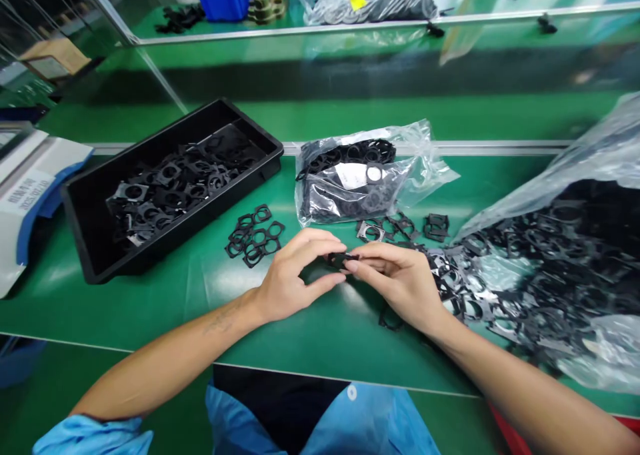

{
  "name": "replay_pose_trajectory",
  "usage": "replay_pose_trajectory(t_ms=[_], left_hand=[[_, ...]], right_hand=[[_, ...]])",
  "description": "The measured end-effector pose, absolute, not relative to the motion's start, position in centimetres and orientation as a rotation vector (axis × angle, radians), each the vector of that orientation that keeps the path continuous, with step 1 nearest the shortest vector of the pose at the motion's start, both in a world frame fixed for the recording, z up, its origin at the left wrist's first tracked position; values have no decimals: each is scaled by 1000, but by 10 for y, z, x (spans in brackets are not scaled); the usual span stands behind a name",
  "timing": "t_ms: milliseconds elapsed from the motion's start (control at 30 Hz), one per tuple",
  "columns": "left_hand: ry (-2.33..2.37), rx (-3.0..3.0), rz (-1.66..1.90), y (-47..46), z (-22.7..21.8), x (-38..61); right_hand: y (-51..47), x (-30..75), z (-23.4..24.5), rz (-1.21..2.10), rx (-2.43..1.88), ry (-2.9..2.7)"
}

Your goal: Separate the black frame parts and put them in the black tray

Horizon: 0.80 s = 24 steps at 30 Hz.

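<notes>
Between my two hands, over the green bench top, is a small black plastic part (338, 259), seen nearly edge-on. My left hand (295, 268) pinches its left end between thumb and fingers. On its right end, the thumb and fingers of my right hand (400, 275) are closed. Just left of my left hand lies a small group of thin black ring frames (256, 235). To the right of my right hand spreads a heap of black plastic frames (470, 288), spilling from a large clear bag (560, 168). A few loose frames (373, 230) rest beyond my fingers.
A long black tray (180, 222) with many black frames stands at the left. Behind my hands lies a clear bag (350, 182) of black rings with a white label. A white and blue device (35, 195) sits at the far left. A clear panel with a metal rail (475, 148) runs behind.
</notes>
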State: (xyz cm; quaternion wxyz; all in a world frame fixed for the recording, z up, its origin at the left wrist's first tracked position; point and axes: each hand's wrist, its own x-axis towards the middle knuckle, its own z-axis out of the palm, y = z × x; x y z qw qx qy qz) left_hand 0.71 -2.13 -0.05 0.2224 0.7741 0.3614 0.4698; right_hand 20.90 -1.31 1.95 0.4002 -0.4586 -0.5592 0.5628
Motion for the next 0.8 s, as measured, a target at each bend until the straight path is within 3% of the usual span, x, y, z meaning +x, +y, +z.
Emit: replay_pose_trajectory(t_ms=[267, 800], left_hand=[[1005, 2010, 1410, -19, 1, 5], [1029, 1875, 1365, -19, 0, 7]], right_hand=[[-14, 213, 28, 858, -994, -1841], [-14, 214, 25, 795, -944, -1897]])
